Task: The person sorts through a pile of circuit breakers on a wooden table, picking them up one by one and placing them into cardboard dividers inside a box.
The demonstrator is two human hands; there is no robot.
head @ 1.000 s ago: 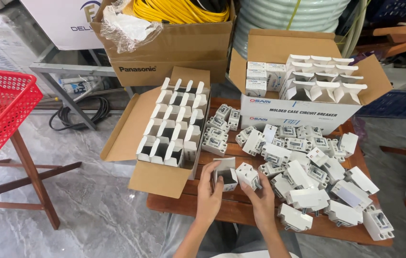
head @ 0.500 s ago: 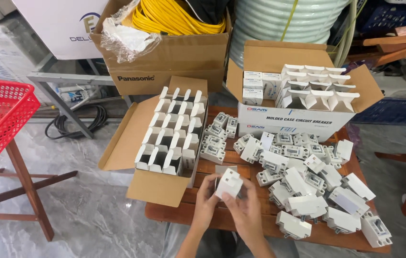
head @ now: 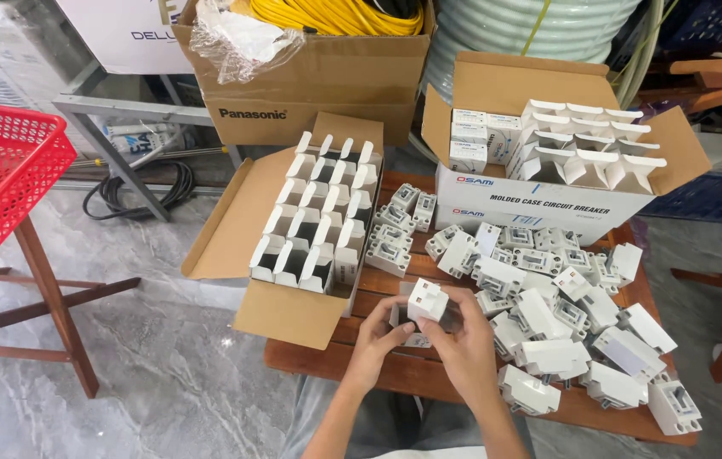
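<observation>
**Hands closing a small white box over the table**

Hands meet at the near edge of the wooden table [head: 395,374]. The left hand [head: 375,340] and the right hand [head: 463,344] are together, both gripping one small white box [head: 427,300] from two sides; what is inside it I cannot tell. Just right of them lies a heap of loose white breakers [head: 539,280] and folded white packets. To the left, an open brown carton [head: 293,246] hangs half off the table, holding rows of upright white boxes with open flaps. Behind the heap stands a white carton [head: 548,204] with blue and red print on its front. Further back sits a brown carton of yellow cable [head: 327,81]. A red basket [head: 0,183] is far left.
</observation>
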